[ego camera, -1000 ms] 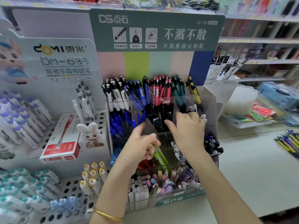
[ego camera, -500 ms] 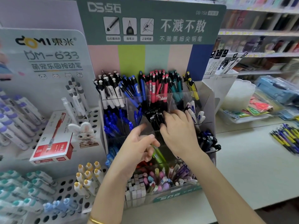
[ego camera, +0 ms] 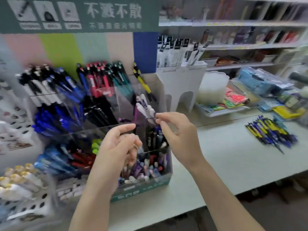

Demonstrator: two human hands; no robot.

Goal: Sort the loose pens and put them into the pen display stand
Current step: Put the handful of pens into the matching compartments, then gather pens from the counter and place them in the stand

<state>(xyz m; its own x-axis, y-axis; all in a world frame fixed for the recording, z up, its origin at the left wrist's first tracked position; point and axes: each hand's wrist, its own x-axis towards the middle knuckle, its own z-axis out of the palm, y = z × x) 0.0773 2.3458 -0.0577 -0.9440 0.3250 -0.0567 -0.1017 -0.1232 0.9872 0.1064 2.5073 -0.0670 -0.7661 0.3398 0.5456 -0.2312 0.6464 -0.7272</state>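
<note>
The tiered pen display stand fills the left half of the head view, its clear compartments packed with black, blue, red, teal and yellow pens. My left hand hovers in front of its lower tiers, fingers loosely curled, nothing visible in it. My right hand is raised beside the stand's right edge, fingertips close to the white pens, and looks empty. A pile of loose blue and yellow pens lies on the table to the right. The frame is motion-blurred.
A white perforated rack with capped pens stands at the lower left. A white holder and a tray of packets sit behind the table. Shop shelves run along the back right.
The view has swung to the right. My left hand no longer holds the green pen. My right hand has come out of the black-pen compartment and moved right.
</note>
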